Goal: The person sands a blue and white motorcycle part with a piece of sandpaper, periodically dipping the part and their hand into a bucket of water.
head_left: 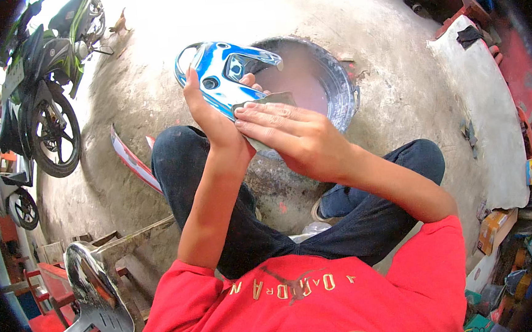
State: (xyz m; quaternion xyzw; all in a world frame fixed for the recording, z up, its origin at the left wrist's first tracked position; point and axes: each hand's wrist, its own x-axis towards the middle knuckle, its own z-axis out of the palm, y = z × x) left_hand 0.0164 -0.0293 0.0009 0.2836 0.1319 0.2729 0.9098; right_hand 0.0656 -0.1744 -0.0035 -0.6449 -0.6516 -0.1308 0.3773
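A glossy blue and silver motorcycle body panel (210, 61), with round holes and a U-shaped opening, is tilted above a round metal basin (341, 80) of cloudy pinkish water (304, 82). My left hand (213, 112) grips the panel from its near left side, the thumb along the edge and fingertips showing at the opening. My right hand (296, 136) lies nearly flat, fingers together, pressing a grey-brown sheet (282, 98), which looks like sandpaper, against the panel's lower edge. Part of the sheet and of the panel is hidden beneath my hands.
Red and white curved trim (131, 159) lies on the concrete floor beside my knee. Motorcycles (51, 107) stand at the left. A worn plastic chair (101, 293) is at the lower left. A pale panel (480, 118) and a cardboard box (495, 231) lie at the right.
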